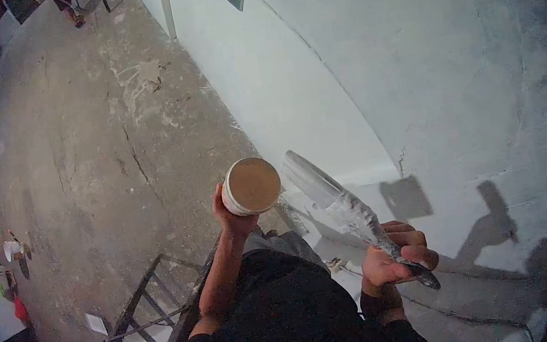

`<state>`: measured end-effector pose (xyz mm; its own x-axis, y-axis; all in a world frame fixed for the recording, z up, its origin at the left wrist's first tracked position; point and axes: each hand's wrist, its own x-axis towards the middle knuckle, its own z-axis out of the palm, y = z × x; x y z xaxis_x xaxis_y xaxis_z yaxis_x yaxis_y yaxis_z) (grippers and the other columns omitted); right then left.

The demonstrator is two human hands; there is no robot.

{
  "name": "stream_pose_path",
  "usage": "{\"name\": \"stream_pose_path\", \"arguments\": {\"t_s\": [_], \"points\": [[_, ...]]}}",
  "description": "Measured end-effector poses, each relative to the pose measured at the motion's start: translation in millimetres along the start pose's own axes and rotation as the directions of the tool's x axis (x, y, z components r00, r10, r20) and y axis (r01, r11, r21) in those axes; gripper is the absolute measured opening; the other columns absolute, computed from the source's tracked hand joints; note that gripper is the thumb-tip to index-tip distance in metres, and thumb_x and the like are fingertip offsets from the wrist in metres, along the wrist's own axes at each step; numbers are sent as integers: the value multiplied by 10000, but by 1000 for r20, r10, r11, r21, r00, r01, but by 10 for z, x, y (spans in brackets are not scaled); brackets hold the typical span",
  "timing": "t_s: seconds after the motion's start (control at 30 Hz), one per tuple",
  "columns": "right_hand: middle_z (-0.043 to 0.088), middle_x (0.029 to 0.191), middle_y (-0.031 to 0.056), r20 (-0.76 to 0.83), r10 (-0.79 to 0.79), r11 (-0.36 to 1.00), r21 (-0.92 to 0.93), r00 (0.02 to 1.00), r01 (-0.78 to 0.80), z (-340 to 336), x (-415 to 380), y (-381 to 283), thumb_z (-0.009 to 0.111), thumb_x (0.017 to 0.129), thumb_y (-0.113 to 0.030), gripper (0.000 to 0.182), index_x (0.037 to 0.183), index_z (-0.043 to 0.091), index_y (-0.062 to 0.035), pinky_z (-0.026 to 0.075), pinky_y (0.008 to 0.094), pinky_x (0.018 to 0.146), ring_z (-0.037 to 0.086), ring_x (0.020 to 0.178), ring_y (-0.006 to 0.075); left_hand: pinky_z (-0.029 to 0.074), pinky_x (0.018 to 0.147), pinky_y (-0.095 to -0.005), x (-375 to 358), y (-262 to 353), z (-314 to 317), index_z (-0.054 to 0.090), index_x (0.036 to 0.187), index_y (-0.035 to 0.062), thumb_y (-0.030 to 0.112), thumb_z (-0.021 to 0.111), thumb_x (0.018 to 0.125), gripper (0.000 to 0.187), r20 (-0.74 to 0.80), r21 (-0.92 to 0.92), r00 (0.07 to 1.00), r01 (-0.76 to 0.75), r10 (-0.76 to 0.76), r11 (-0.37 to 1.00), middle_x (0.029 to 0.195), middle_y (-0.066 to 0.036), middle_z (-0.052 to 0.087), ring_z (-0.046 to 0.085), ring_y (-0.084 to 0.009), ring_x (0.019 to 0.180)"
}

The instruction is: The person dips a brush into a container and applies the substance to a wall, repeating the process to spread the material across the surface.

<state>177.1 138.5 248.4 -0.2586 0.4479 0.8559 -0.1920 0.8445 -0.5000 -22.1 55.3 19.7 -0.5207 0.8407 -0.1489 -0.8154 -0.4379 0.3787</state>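
My left hand (237,221) is wrapped round the side of a small white tub (245,206) from below. The tub is held out in front of my body, and its round face toward me is brown. To its right, a paintbrush (333,194) points up and left, its wide head and neck coated in white. My right hand (398,258) grips the dark, smeared handle with the fingers curled over it. The brush head is a short way apart from the tub and overlaps the pale wall (289,85) in this view.
A black metal frame with rungs (151,338) stands at my lower left. Far below is the stained concrete floor (69,158), with white splatter. A cable (469,317) runs at the lower right. At the top left, another person (68,9) stands far off.
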Motion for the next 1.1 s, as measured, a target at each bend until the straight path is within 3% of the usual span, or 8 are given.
{"name": "stream_pose_path", "arguments": {"t_s": [0.03,0.07,0.13,0.37,0.47,0.53,0.7,1.1], "points": [[594,846,76,12,6,1000,-20,1000,-5,-20,-16,6,583,1033,-486,412,1120,476,-97,632,411,650,685,695,220,549,1039,-504,-19,11,68,486,1466,77,389,729,908,684,17,295,990,-139,140,945,1391,-154,607,633,-304,1251],[585,844,73,25,12,999,-40,1000,-11,-36,-36,12,585,1032,-487,417,1127,468,-98,632,406,641,682,692,215,549,1039,-504,-26,31,93,486,1466,77,389,729,908,684,15,295,990,-139,141,945,1391,-154,607,633,-304,1251],[585,844,75,25,17,1000,-23,1000,-17,-45,-89,52,585,1030,-492,423,1131,461,-101,629,398,633,682,692,211,570,1015,-489,-14,60,119,492,1455,69,328,855,804,789,1,-223,1000,13,-13,975,1348,-149,637,668,-300,1199],[688,852,117,-69,83,993,86,994,-77,86,-142,84,688,993,-399,324,1039,562,-105,646,450,679,740,719,299,561,1027,-506,5,21,-44,522,1430,65,341,863,786,778,39,-251,998,51,-42,967,1373,-138,618,640,-299,1237],[643,846,99,72,191,981,27,979,-193,24,-323,247,626,1037,-354,300,1079,493,-88,597,414,630,663,659,223,552,1013,-554,28,-41,-173,536,1431,72,451,726,885,691,87,-176,996,-4,20,984,1400,-154,599,615,-332,1264],[666,832,109,180,236,970,-99,955,-221,55,-311,296,623,1031,-288,253,1078,501,-71,584,405,632,666,653,234,465,1087,-568,109,-20,-232,519,1462,75,616,463,974,731,-127,-350,954,214,-273,912,1432,-159,594,585,-363,1306],[731,851,152,486,310,947,-236,817,-219,167,-285,521,675,963,-92,108,992,596,-25,555,367,633,721,709,270,511,1031,-588,128,-39,-226,517,1461,68,635,496,950,764,-122,-240,959,220,-254,945,1422,-187,587,589,-403,1274],[739,972,88,518,376,915,-338,768,-220,246,-388,764,758,903,-110,264,1140,642,-124,602,386,685,746,822,292,476,1088,-532,66,-110,-76,526,1450,60,533,475,996,658,-35,-288,964,243,-263,926,1416,-167,607,600,-348,1288]]}}
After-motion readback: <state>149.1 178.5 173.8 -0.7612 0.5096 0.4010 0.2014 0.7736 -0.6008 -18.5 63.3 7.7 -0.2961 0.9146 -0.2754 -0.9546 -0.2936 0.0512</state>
